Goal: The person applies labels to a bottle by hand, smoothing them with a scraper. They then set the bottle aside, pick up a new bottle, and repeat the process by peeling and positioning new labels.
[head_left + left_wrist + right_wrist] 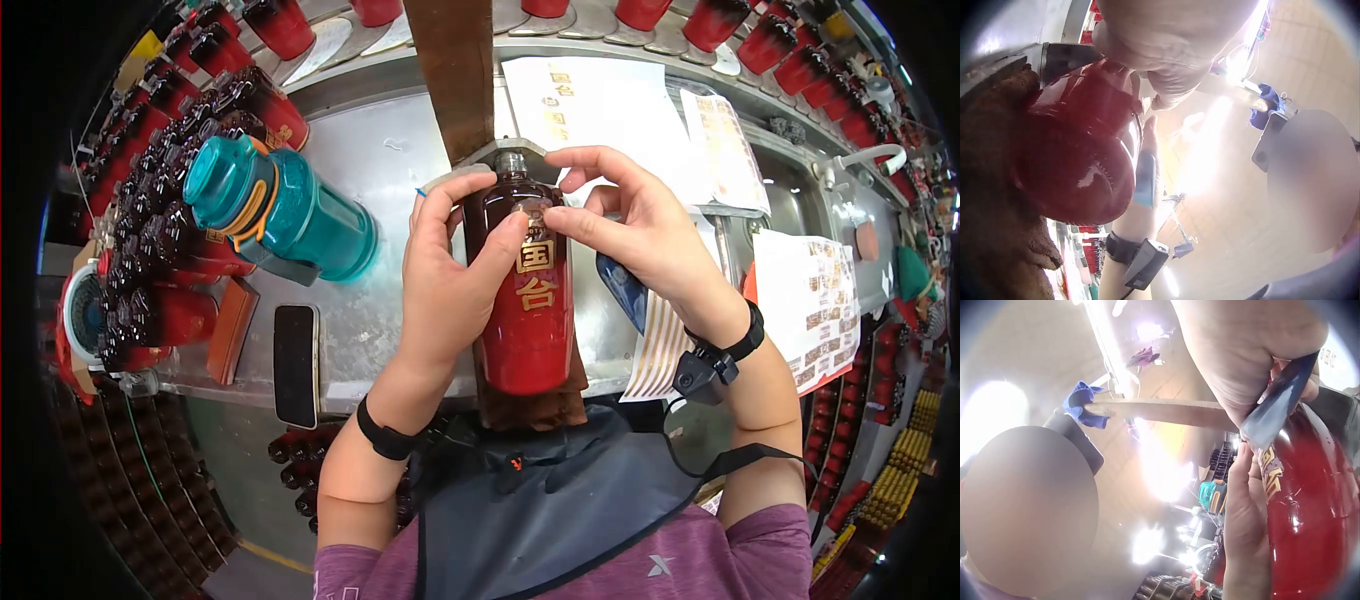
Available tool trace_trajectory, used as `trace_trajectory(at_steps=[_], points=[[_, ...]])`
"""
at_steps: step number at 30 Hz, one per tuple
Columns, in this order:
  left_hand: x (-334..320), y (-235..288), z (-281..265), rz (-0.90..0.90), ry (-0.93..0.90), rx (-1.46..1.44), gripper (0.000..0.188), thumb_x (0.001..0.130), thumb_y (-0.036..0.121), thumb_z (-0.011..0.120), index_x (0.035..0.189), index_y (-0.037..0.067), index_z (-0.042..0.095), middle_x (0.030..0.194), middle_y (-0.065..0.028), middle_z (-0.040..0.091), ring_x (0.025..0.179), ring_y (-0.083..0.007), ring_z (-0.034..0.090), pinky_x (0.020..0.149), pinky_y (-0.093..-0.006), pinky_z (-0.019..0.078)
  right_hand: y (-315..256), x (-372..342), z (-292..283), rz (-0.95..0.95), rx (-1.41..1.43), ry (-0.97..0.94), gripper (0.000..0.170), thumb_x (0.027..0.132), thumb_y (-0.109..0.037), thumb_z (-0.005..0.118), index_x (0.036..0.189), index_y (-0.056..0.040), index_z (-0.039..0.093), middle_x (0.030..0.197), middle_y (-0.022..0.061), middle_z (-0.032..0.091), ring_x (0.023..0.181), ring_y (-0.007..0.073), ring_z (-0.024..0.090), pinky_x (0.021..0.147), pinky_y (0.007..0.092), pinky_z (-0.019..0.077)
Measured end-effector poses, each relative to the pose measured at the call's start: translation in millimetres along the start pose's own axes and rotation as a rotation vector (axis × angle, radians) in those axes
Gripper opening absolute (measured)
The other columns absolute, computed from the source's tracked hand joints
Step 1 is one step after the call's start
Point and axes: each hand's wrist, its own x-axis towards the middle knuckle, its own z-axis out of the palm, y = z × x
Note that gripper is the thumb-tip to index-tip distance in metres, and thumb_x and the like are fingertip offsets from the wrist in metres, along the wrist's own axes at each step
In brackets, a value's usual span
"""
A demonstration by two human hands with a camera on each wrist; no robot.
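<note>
A glossy bottle (525,340), dark at the top and red below, lies with its neck away from the body, gold characters down its front. The left hand (455,245) grips its side, thumb pressing beside a small gold decal (533,215) on the upper front. At that decal's other edge is the thumb of the right hand (640,230), its index finger reaching toward the neck. A flat blue scraper (1279,403) is tucked in the right hand's curled fingers and sticks out below the palm. Brown cloth (530,408) lies under the bottle's base.
To the left stand a teal water bottle (320,225), a phone (297,365) and many red-black bottles. Decal sheets (810,310) and white paper (600,110) lie right, near a sink with a faucet (870,157). A brown post (453,70) rises behind the bottle.
</note>
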Motion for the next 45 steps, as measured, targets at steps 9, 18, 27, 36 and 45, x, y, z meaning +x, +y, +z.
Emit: trace_trajectory(at_steps=[9,18,27,36,45], points=[[1.2,6.3,5.1,-0.097,-0.008,-0.241,0.037,0.091,0.012,0.069,0.123,0.000,0.054,0.123,-0.0092,0.052,0.113,-0.0165,0.055,0.098,-0.0311,0.0457,1.7,3.1,2.1,0.060,0.109,0.003,0.048,0.084,-0.014,0.079,0.125,-0.0008,0.059,0.102,-0.0004,0.049,0.068,0.0002,0.047,0.060,0.0150,0.0404],[1.2,6.5,7.3,-0.084,-0.021,-0.263,0.035,0.093,0.009,0.068,0.124,0.001,0.052,0.120,-0.0084,0.055,0.110,-0.0150,0.056,0.094,-0.0290,0.0482,5.0,5.9,3.7,0.080,0.145,-0.005,0.048,0.085,-0.014,0.079,0.126,0.0004,0.058,0.100,-0.0012,0.048,0.068,-0.0006,0.047,0.061,0.0151,0.0416],[1.5,11.6,6.9,-0.142,-0.035,-0.372,0.036,0.095,0.009,0.066,0.127,0.002,0.049,0.119,-0.0100,0.059,0.107,-0.0139,0.058,0.092,-0.0276,0.0501,0.6,8.9,3.3,0.221,0.220,-0.022,0.047,0.088,-0.005,0.074,0.132,-0.0035,0.057,0.105,-0.0049,0.047,0.071,-0.0023,0.047,0.069,0.0141,0.0413],[0.0,8.2,8.1,-0.114,-0.047,-0.368,0.039,0.095,0.007,0.065,0.128,0.002,0.046,0.118,-0.0122,0.062,0.107,-0.0145,0.060,0.091,-0.0282,0.0513,2.8,7.1,7.6,0.228,0.215,-0.024,0.046,0.088,-0.007,0.074,0.131,-0.0048,0.059,0.102,-0.0051,0.054,0.068,-0.0016,0.041,0.067,0.0147,0.0379],[-1.0,9.3,9.5,-0.099,-0.043,-0.353,0.039,0.095,0.006,0.065,0.129,0.003,0.045,0.118,-0.0134,0.062,0.107,-0.0145,0.061,0.091,-0.0278,0.0515,4.9,7.9,5.4,0.216,0.268,-0.051,0.046,0.088,-0.008,0.073,0.132,-0.0045,0.058,0.107,-0.0030,0.056,0.070,-0.0010,0.044,0.069,0.0146,0.0392]])
